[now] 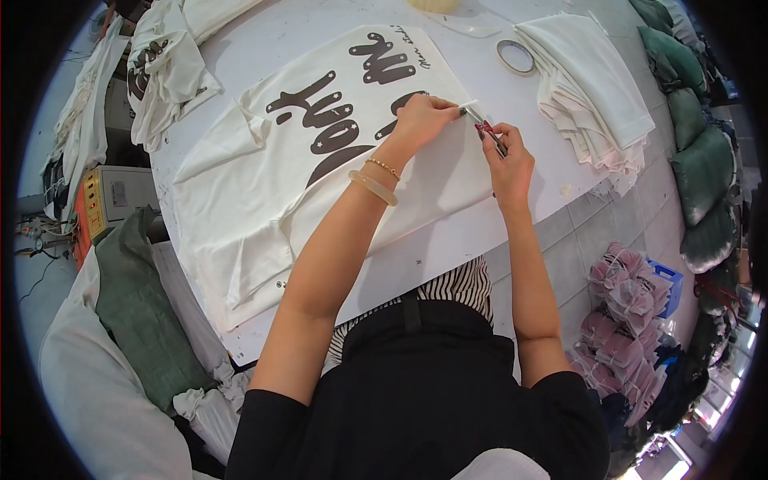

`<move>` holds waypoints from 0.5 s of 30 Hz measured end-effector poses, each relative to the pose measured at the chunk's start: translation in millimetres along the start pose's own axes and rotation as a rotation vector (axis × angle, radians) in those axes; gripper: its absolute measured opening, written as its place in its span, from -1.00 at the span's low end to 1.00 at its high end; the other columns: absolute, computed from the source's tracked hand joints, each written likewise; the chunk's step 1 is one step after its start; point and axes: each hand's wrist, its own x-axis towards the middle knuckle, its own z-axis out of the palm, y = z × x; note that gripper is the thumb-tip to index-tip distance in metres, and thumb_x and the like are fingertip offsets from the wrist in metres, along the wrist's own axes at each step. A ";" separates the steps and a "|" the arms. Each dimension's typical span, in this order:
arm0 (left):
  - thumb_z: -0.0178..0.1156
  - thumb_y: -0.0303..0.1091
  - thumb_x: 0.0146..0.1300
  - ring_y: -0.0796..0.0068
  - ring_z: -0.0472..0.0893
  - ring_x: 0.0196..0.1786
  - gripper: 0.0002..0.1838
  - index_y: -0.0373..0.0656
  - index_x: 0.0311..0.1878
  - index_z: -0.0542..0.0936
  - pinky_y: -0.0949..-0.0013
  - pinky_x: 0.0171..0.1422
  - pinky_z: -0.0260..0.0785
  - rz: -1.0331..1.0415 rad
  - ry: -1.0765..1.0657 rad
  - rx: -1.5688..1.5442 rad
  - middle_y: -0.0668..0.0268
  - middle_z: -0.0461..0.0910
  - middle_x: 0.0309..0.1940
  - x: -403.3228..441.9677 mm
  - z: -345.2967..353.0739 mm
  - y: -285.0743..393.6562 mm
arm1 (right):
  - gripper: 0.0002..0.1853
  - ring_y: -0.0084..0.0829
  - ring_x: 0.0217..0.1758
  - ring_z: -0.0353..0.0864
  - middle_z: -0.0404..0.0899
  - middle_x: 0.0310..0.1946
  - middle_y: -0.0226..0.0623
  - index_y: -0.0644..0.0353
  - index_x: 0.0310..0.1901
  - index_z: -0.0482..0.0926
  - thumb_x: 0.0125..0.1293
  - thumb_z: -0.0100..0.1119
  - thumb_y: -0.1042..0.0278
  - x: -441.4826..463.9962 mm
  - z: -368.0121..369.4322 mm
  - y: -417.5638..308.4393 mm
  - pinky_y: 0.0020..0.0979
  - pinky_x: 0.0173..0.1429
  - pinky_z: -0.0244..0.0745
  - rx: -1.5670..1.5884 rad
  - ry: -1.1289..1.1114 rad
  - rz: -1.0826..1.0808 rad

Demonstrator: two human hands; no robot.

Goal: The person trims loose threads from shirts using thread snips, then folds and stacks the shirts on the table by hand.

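Seemingly unfinished, the white shirt (276,180) lies by the table's (388,276) near edge; left hand (424,122) pinches it, right hand (510,164) clasps snips (485,129).

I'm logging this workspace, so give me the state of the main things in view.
Shirt: spread out, creased
Left hand: pinching the shirt's edge
Scissors: held; blades' opening unclear
Right hand: gripping the scissors
Tape roll: lying flat
White cloths: folded, stacked
Pink bundles: piled up
Green bags: bulging
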 end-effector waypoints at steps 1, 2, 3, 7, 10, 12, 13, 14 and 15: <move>0.24 -0.11 0.12 0.30 0.67 -0.17 -0.65 -0.13 -0.14 0.75 0.27 0.33 0.24 0.001 -0.003 0.001 0.17 0.73 -0.29 -0.2 -0.3 0.5 | -0.77 -0.59 -0.63 0.30 0.39 -0.64 -0.42 0.20 -0.14 0.51 0.30 0.24 0.26 -0.1 1.2 0.1 -0.47 -0.50 0.26 0.009 0.006 -0.001; 0.24 -0.12 0.12 0.30 0.67 -0.17 -0.65 -0.14 -0.13 0.74 0.28 0.30 0.27 -0.020 -0.008 -0.024 0.17 0.72 -0.28 -0.5 -0.3 1.0 | -0.77 -0.59 -0.63 0.29 0.38 -0.64 -0.42 0.20 -0.14 0.51 0.30 0.24 0.25 -0.2 2.1 0.3 -0.47 -0.50 0.25 0.018 0.011 -0.002; 0.24 -0.12 0.12 0.30 0.67 -0.16 -0.65 -0.14 -0.13 0.74 0.29 0.28 0.30 -0.042 -0.012 -0.048 0.16 0.72 -0.27 -1.7 -1.0 2.3 | -0.77 -0.59 -0.63 0.28 0.38 -0.64 -0.43 0.21 -0.14 0.51 0.30 0.24 0.25 -0.2 2.7 0.4 -0.47 -0.50 0.25 0.013 0.017 -0.008; 0.24 -0.14 0.13 0.31 0.67 -0.15 -0.65 -0.15 -0.12 0.74 0.33 0.19 0.39 -0.081 -0.020 -0.090 0.14 0.72 -0.25 -4.0 -2.4 5.7 | -0.76 -0.58 -0.63 0.26 0.36 -0.64 -0.44 0.21 -0.15 0.51 0.32 0.24 0.24 0.0 5.2 -0.6 -0.47 -0.50 0.23 0.019 0.021 -0.008; 0.24 -0.14 0.14 0.32 0.66 -0.16 -0.66 -0.14 -0.12 0.74 0.33 0.19 0.40 -0.104 -0.027 -0.109 0.14 0.72 -0.25 -4.4 -2.9 7.1 | -0.76 -0.58 -0.63 0.25 0.36 -0.64 -0.44 0.22 -0.15 0.51 0.32 0.23 0.24 1.1 8.4 -0.4 -0.48 -0.50 0.23 0.019 0.030 -0.023; 0.24 -0.14 0.13 0.32 0.66 -0.15 -0.66 -0.14 -0.12 0.74 0.33 0.20 0.38 -0.106 -0.032 -0.097 0.15 0.72 -0.25 -4.2 -3.7 7.7 | -0.76 -0.57 -0.63 0.25 0.36 -0.63 -0.43 0.22 -0.15 0.51 0.32 0.23 0.24 2.1 10.6 -1.3 -0.48 -0.50 0.23 0.026 0.039 -0.033; 0.24 -0.13 0.13 0.32 0.66 -0.15 -0.66 -0.13 -0.13 0.74 0.33 0.21 0.38 -0.108 -0.035 -0.091 0.15 0.72 -0.25 -4.2 -3.9 7.7 | -0.77 -0.57 -0.63 0.26 0.36 -0.63 -0.43 0.22 -0.15 0.51 0.32 0.23 0.24 2.2 11.3 -2.5 -0.48 -0.50 0.24 0.035 0.042 -0.032; 0.24 -0.13 0.13 0.32 0.66 -0.15 -0.66 -0.13 -0.13 0.74 0.33 0.22 0.37 -0.098 -0.036 -0.090 0.16 0.72 -0.25 -4.1 -4.1 7.8 | -0.77 -0.56 -0.62 0.26 0.36 -0.63 -0.42 0.22 -0.15 0.51 0.32 0.23 0.24 2.5 11.7 -3.1 -0.48 -0.50 0.24 0.045 0.045 -0.031; 0.24 -0.13 0.12 0.32 0.66 -0.15 -0.66 -0.13 -0.13 0.74 0.33 0.24 0.35 -0.087 -0.038 -0.089 0.16 0.72 -0.25 -3.4 -4.1 6.6 | -0.77 -0.55 -0.62 0.28 0.38 -0.63 -0.41 0.22 -0.15 0.51 0.32 0.22 0.24 2.7 12.7 -1.6 -0.48 -0.49 0.25 0.041 0.057 -0.047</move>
